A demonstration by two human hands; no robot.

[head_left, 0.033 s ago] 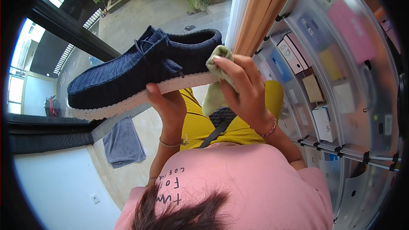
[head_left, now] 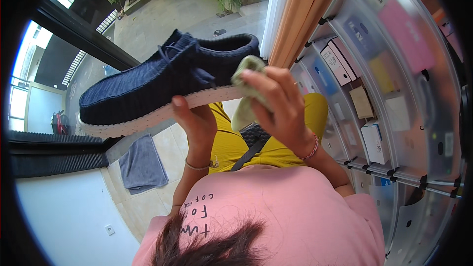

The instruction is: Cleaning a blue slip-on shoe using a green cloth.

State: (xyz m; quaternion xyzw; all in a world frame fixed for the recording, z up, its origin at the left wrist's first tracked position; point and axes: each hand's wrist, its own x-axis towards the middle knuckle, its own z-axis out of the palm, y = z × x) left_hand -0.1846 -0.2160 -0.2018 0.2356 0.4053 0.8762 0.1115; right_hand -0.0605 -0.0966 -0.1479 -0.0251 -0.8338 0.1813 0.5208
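Matt ribbed-knit navy shoe (head_left: 162, 81); soft, perhaps microfibre, green cloth (head_left: 245, 106)

To your right, clear stacked storage boxes (head_left: 394, 69) hold shoe cartons: a white-and-dark box (head_left: 336, 60), a plain brown carton (head_left: 362, 102), a white box (head_left: 374, 143), and pink (head_left: 406, 32) and yellow (head_left: 383, 75) ones blurred behind the plastic.

Navy, white and pale green held against pink and yellow

A navy ribbed-knit shoe (head_left: 167, 81) with a white sole is seen at ten o'clock; a pale green cloth (head_left: 246, 93) is pressed at its heel. Yellow trousers (head_left: 276, 138) and a pink lettered shirt (head_left: 295, 212) are shown at six o'clock, a grey towel (head_left: 143, 162) at eight, translucent boxes (head_left: 394, 93) at three.
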